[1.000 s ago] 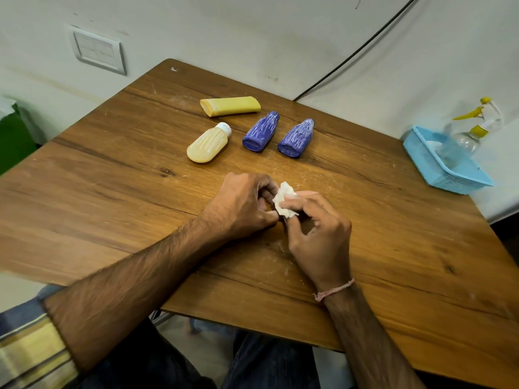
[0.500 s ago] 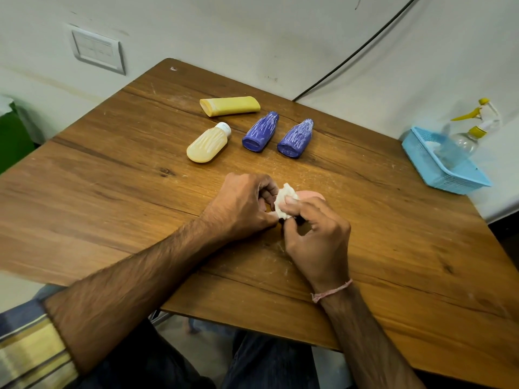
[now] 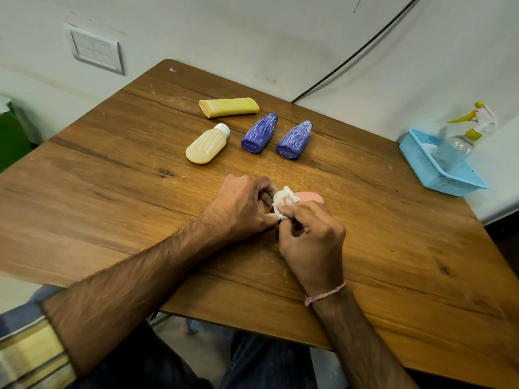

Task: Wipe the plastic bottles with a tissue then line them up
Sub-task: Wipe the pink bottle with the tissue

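A pink plastic bottle lies on the wooden table between my hands, mostly hidden. My left hand grips its near end. My right hand pinches a crumpled white tissue against the bottle. Farther back lie a pale yellow bottle with a white cap, two blue ribbed bottles side by side, and a yellow tube behind them.
A light blue basket holding a clear spray bottle with a yellow trigger sits at the table's right edge. A black cable runs down the wall. The table stands in a wall corner.
My right hand has slid a little toward me along the bottle, so more of the pink bottle shows beyond the tissue. My left hand has stayed put.
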Demonstrator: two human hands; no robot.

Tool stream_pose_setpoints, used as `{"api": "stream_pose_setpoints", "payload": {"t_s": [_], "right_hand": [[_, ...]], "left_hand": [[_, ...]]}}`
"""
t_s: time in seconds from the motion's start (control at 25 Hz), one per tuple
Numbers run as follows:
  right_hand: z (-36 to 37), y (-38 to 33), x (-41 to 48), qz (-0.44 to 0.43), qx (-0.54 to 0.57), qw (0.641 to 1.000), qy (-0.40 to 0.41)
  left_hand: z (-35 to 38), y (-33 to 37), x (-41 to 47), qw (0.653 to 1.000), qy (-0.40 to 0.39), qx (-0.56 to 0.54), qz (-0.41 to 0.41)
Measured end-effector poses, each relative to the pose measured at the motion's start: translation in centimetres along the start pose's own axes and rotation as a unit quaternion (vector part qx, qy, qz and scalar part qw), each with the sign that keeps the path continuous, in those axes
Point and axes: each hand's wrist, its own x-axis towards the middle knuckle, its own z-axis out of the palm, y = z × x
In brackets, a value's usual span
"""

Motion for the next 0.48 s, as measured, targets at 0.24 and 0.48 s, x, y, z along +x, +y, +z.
{"api": "stream_pose_setpoints", "payload": {"t_s": [0.24, 0.48], "right_hand": [[-0.67, -0.11, -0.54, 0.015, 0.011, 1.0, 0.004], [-0.5, 0.15, 0.2, 0.012, -0.002, 1.0, 0.018]], "left_hand": [[0.02, 0.07, 0.17, 1.0, -0.011, 0.001, -0.005], [0.09, 0.17, -0.23, 1.0, 0.004, -0.021, 0.002]]}}
